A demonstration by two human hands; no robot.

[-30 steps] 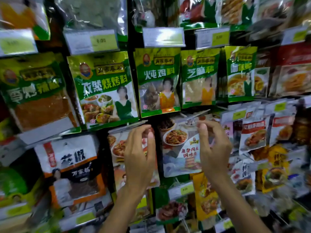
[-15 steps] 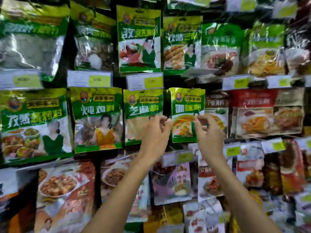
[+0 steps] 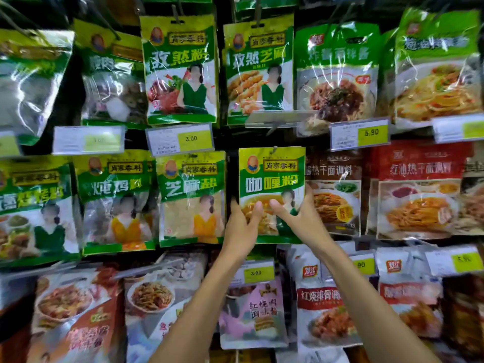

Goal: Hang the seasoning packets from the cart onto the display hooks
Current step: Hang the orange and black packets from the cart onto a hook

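A green and yellow curry powder packet (image 3: 272, 176) hangs on a display hook (image 3: 275, 149) in the middle row of the rack. My left hand (image 3: 242, 226) grips the packet's lower left edge, thumb on the front and fingers behind. My right hand (image 3: 301, 218) holds the lower right edge, its thumb lying across the front. Both forearms reach up from below. The cart is out of view.
Green seasoning packets (image 3: 192, 200) hang close on the left, red noodle-sauce packets (image 3: 332, 195) on the right. Rows of packets fill the hooks above and below. Yellow price tags (image 3: 193, 138) stick out between the rows.
The view has tilted up and closed in on the rack. Both hands have slid from the top of the curry packet down to its lower edges.
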